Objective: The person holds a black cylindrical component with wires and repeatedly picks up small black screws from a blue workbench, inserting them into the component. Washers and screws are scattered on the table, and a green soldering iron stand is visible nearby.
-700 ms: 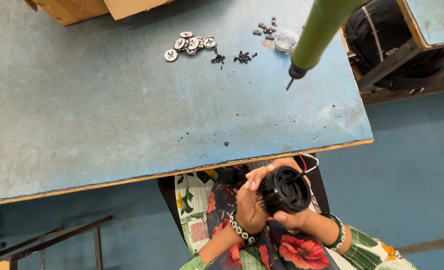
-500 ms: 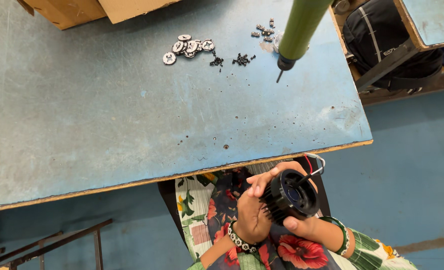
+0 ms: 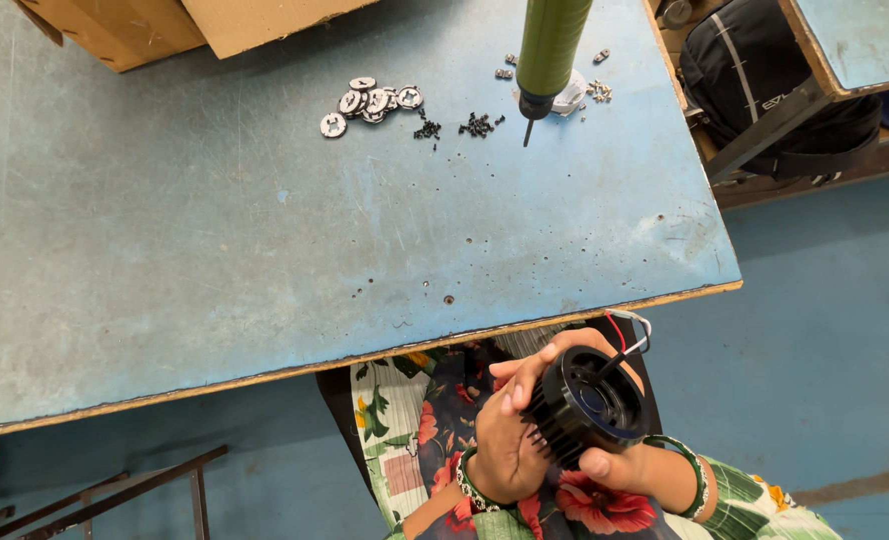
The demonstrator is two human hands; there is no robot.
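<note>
Both hands hold a black finned housing (image 3: 587, 407) over the lap, below the near edge of the blue table (image 3: 265, 250). Left hand (image 3: 505, 440) cups its ribbed side, fingers curled against the fins. Right hand (image 3: 620, 462) grips from underneath, thumb pressed on the lower rim. Red and white wires (image 3: 633, 325) loop out of the housing's top, near the table edge. A green screwdriver (image 3: 548, 50) hangs above the table's far side, tip pointing down, well apart from the hands. Near its tip lie small piles of black screws (image 3: 477, 124), and left of those a cluster of round metal discs (image 3: 370, 100). Cardboard boxes (image 3: 165, 25) sit at the table's far edge. A black backpack (image 3: 765, 70) rests beyond the table's right side.
</note>
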